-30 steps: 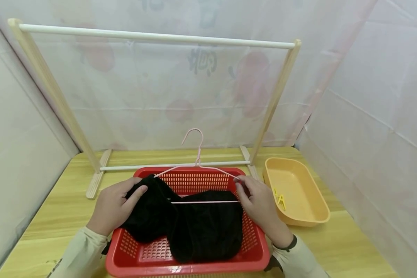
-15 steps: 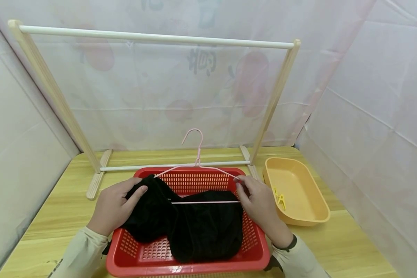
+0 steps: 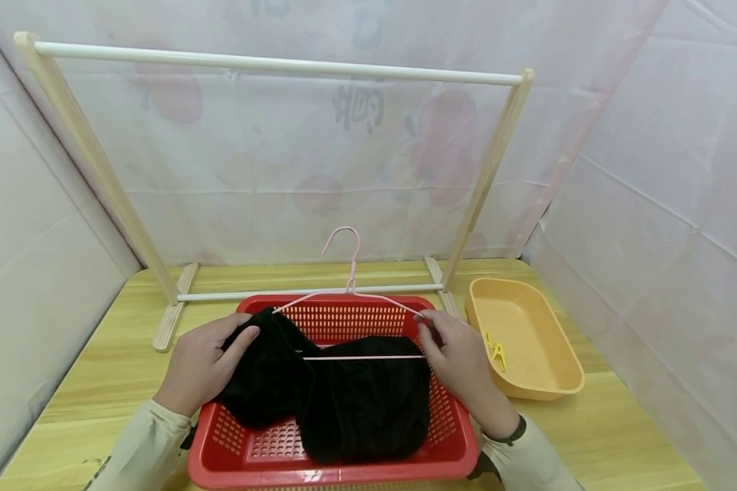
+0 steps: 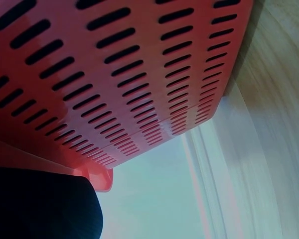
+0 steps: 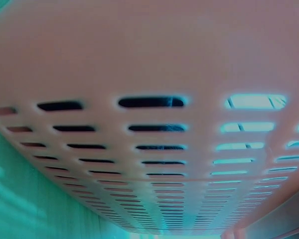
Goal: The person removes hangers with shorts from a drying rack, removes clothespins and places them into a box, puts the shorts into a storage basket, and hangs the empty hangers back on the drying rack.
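Note:
A pink wire hanger [image 3: 351, 273] stands over the red basket [image 3: 331, 474], its hook pointing up. In the head view, my left hand [image 3: 205, 361] grips a black cloth garment [image 3: 374, 409] at the hanger's left shoulder, thumb on top of the fabric. That end of the hanger is hidden inside the cloth. My right hand [image 3: 460, 354] pinches the hanger's bare right corner. The bottom bar runs across the front of the garment, whose lower part hangs into the basket. Both wrist views show mostly the basket's slotted wall [image 4: 154, 107], with neither hand's fingers visible.
A wooden rack with a white top rail [image 3: 282, 65] and a low white bar [image 3: 215, 296] stands behind the basket. To the right, a yellow tray [image 3: 537, 334] holds yellow clothespins [image 3: 497, 356]. Everything rests on a wood-grain table [image 3: 614, 436], with pale cloth walls around it.

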`<state>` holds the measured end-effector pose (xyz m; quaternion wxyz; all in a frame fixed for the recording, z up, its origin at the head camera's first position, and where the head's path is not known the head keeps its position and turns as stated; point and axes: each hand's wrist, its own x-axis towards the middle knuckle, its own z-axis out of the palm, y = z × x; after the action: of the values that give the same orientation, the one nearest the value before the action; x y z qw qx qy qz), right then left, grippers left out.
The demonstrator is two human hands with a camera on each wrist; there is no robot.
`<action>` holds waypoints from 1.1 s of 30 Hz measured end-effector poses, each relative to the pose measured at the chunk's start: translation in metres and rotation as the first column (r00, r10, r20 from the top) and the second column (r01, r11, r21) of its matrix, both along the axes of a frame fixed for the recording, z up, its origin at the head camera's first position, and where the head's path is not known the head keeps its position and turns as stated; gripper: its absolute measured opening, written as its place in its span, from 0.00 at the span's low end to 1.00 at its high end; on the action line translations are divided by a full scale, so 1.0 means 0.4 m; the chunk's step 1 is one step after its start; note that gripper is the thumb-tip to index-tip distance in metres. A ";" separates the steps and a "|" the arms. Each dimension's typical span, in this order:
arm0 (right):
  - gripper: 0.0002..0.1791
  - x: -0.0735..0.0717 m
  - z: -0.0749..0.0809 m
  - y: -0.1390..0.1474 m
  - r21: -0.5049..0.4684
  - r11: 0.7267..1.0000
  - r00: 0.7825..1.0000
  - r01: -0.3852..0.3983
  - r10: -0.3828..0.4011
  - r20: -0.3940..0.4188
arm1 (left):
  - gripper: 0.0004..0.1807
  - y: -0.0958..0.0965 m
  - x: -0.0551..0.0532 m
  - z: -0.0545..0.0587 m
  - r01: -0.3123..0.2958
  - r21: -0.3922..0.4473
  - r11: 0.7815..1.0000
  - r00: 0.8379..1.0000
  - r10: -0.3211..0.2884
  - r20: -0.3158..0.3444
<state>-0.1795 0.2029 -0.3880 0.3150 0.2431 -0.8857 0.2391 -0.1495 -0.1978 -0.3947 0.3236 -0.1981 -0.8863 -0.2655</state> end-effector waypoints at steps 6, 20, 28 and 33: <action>0.07 0.002 0.001 0.001 -0.002 1.000 1.000 -0.001 0.001 0.012 | 0.07 0.002 0.001 0.000 -0.004 0.002 1.000 1.000 0.004 0.012; 0.06 -0.002 -0.002 0.005 -0.026 0.998 0.999 -0.048 0.048 -0.012 | 0.05 0.003 0.003 0.009 -0.009 -0.007 1.000 1.000 0.009 0.004; 0.07 -0.007 0.010 0.021 -0.049 0.995 0.982 -0.092 0.082 -0.172 | 0.10 -0.013 -0.002 0.024 0.095 0.073 0.993 0.995 -0.097 0.028; 0.06 -0.017 0.028 0.037 -0.076 0.994 0.944 -0.078 0.050 -0.325 | 0.11 -0.048 -0.010 0.046 0.103 0.073 0.992 0.992 -0.108 0.066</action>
<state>-0.1862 0.2179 -0.3769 0.4580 0.2934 -0.8025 0.2452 -0.1536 -0.2172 -0.3761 0.2846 -0.2240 -0.8755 -0.3198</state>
